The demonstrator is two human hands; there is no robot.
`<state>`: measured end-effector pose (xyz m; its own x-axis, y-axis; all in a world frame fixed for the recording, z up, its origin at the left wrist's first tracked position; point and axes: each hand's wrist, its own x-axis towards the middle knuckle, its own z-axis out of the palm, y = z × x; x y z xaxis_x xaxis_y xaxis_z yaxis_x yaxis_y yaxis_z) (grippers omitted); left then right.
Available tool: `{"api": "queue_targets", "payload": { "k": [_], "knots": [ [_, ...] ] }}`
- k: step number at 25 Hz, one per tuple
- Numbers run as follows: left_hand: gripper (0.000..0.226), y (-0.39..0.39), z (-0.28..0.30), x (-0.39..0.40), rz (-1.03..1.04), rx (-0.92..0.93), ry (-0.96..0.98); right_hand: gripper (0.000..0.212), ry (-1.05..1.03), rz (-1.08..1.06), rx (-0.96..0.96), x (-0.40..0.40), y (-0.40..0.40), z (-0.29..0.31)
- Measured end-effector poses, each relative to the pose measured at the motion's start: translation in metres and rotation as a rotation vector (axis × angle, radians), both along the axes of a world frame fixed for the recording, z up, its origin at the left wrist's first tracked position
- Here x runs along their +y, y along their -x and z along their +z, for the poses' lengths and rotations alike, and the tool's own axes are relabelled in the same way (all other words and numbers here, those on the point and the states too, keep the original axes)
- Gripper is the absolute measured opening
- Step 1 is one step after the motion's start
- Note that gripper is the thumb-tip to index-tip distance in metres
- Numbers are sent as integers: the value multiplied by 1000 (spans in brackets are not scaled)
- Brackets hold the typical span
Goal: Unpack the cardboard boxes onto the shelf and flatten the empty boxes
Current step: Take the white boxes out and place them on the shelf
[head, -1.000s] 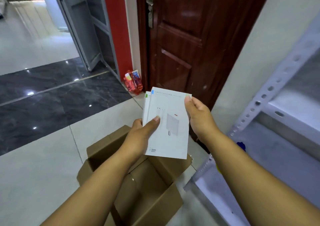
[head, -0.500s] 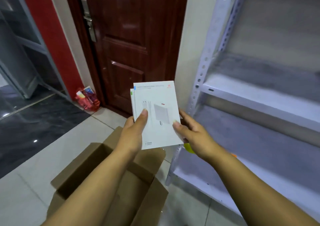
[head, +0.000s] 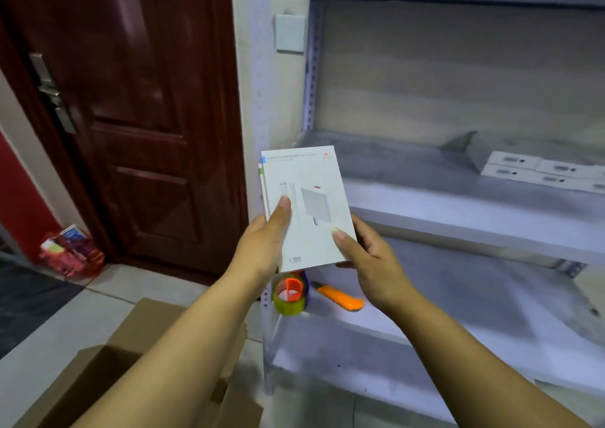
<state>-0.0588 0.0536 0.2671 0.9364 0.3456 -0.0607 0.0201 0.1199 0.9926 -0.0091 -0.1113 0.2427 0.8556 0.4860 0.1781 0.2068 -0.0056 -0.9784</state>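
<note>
You're holding a small stack of flat white product boxes [head: 307, 208] upright in front of the shelf unit [head: 458, 218], both hands on it. Your left hand [head: 262, 247] is gripping the stack's left edge, thumb pressing flat on the front face beside the printed cable picture, the other fingers wrapping behind, out of sight. Your right hand [head: 370, 260] is pinching the lower right corner, thumb on the front and fingers curling underneath. At least two boxes are showing: a second one with a green mark is peeking out at the left edge behind the front one; how many more are behind it, I can't tell.

Down at the lower left, the open cardboard box [head: 108, 385] is sitting on the floor with its flaps up, your left forearm crossing over it; its inside is mostly hidden, so I can't tell what's in it.

On the middle shelf, far right, several white boxes [head: 540, 170] are already lying flat in rows. On the shelf below, just under the stack you're holding, a roll of tape [head: 291, 293] is standing beside an orange utility knife [head: 342, 298]. A dark red door [head: 137, 116] is standing shut to the left, with a red bag [head: 70, 252] leaning at its foot.
</note>
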Motion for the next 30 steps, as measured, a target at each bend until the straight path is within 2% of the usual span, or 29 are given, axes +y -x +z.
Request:
{"api": "queue_targets", "payload": {
  "k": [5, 8, 13, 17, 24, 30],
  "knots": [
    [70, -48, 9, -67, -36, -24, -161, 37, 11, -183, -70, -63, -28, 17],
    [60, -75, 13, -112, -61, -59, -202, 26, 18, -261, -88, -108, -50, 26],
    [40, -106, 19, -178, -16, -136, -102, 25, 57, -398, -74, -169, -82, 35],
    [34, -136, 18, -215, -20, -113, -137, 24, 118, -514, -57, -205, -107, 42],
    [19, -186, 16, -244, -71, -28, -186, 30, 299, -559, -49, -236, -152, 43],
    [23, -239, 11, -241, -140, 24, -188, 43, 458, -557, -59, -237, -198, 41]
  ]
}}
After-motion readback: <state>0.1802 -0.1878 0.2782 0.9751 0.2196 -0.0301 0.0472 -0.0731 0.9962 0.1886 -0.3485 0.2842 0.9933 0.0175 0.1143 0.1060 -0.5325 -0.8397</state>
